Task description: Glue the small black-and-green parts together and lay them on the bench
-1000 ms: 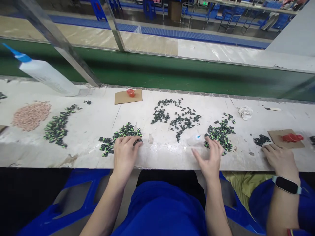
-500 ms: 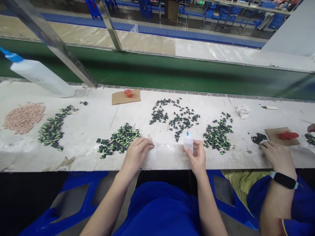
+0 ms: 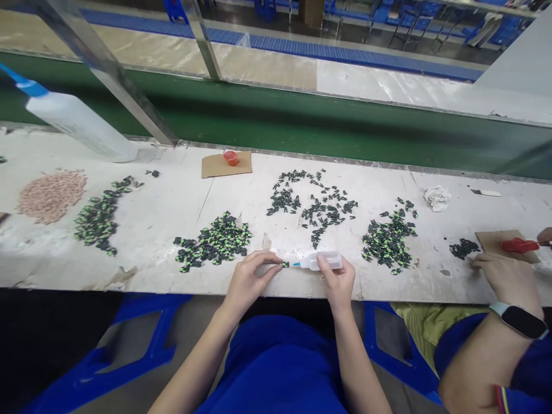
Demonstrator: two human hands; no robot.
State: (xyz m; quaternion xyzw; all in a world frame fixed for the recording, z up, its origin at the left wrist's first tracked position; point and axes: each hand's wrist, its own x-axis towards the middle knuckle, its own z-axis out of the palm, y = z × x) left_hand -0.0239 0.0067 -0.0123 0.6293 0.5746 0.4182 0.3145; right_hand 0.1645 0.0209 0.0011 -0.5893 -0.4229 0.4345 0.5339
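Between thumb and forefinger, my left hand [image 3: 250, 278] pinches a small black-and-green part [image 3: 285, 264] just above the table. My right hand [image 3: 340, 282] is closed around a small white squeeze bottle [image 3: 325, 260]. The bottle lies sideways in the grip, its blue nozzle pointing left at the small part, a short gap between them. Left of my left hand is a pile of black-and-green parts [image 3: 215, 238]. Small black pieces [image 3: 323, 211] lie scattered beyond my hands, and another black-and-green pile [image 3: 389, 238] sits to the right.
A large white bottle [image 3: 80, 123] with a blue nozzle leans at the back left, near a heap of pinkish pieces [image 3: 52, 195]. A red cup [image 3: 230, 157] stands on cardboard [image 3: 215, 167]. At the right, a co-worker's hand [image 3: 509, 276] rests by a red object [image 3: 518, 245].
My right hand has tipped the squeeze bottle from upright to sideways, nozzle leftward. My left hand has moved slightly right, and the small part now shows at its fingertips. The view has shifted a little.
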